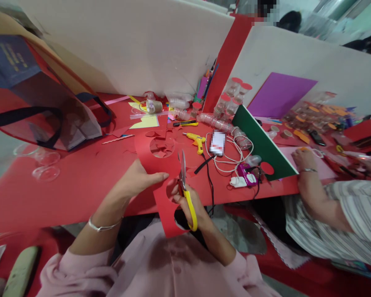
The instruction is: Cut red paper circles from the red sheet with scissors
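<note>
Head view: left hand is pinching the red sheet at its left side, thumb lying flat on top, fingers mostly hidden. Grip is looking closed on it. Right hand is wrapping the yellow handles of the scissors; grip closed around them, fingertips also reaching the sheet's edge. Blades are pointing away from the body; can't tell how far apart.

Sheet is sitting at the bench edge, between both hands, its lower end hanging over toward the lap. A round hole is showing at the far end, curved cutouts nearer. Red scraps are showing through the hole. Glue gun and cutter are lying beyond.

Handling, my read: light, thin, bendy card, not slippery. Narrow webs beside the cutouts are probably the weak spots, prone to creasing or tearing. Best hold: the wide solid area, thumb over fingers, clear of the blades.
</note>
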Demonstrator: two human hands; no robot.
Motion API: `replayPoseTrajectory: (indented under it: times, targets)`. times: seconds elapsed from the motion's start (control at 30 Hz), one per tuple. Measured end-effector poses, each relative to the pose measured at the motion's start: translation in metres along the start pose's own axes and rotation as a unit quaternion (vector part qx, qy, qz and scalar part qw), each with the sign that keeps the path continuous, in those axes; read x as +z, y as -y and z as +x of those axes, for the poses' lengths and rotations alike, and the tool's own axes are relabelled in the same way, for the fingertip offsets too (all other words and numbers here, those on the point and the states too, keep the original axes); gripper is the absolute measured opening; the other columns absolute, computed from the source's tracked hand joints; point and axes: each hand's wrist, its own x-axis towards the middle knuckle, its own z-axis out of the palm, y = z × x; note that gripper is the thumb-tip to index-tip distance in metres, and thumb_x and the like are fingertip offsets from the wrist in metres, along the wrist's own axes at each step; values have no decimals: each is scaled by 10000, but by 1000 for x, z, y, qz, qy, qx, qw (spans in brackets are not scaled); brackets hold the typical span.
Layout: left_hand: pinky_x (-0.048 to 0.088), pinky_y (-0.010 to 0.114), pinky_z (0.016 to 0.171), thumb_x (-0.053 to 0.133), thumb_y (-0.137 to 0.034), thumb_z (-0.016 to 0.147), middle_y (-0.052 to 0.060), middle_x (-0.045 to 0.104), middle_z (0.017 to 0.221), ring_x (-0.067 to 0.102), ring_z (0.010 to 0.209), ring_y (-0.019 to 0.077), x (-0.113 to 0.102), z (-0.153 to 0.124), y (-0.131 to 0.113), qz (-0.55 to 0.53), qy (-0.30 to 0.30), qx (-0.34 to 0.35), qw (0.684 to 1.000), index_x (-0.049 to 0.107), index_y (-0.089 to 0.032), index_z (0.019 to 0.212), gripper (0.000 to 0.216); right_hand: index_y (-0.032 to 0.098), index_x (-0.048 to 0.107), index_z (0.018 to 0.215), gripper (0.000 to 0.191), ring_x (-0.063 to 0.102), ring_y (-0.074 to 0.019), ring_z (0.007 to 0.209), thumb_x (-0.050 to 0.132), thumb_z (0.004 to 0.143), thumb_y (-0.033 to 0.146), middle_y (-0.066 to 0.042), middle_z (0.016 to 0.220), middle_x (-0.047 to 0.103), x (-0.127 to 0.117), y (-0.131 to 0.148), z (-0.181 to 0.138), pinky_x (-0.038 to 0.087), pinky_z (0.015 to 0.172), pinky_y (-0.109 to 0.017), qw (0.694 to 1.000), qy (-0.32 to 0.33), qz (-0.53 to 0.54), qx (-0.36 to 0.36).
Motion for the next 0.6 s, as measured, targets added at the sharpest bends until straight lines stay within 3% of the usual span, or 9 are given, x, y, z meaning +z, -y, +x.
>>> replayPoseTrajectory:
  times: [0.23,0.6]
  targets:
    - [623,372,761,925,-318,638,98,797,925,740,808,257,-7,4,-5,15,15,-2,1000,743,-125,1059,498,199,585,851,74,576,-150,631,542,796,225,17,714,597,-2,6,0,468,599,-265,999,8,-44,27]
    - [625,346,694,901,-296,651,28,723,659,722,720,242,-13,6,-9,-10,61,-14,998,755,-173,880,298,212,546,790,48,500,-140,594,534,786,259,40,651,521,-3,11,-1,404,581,-272,998,13,-59,17]
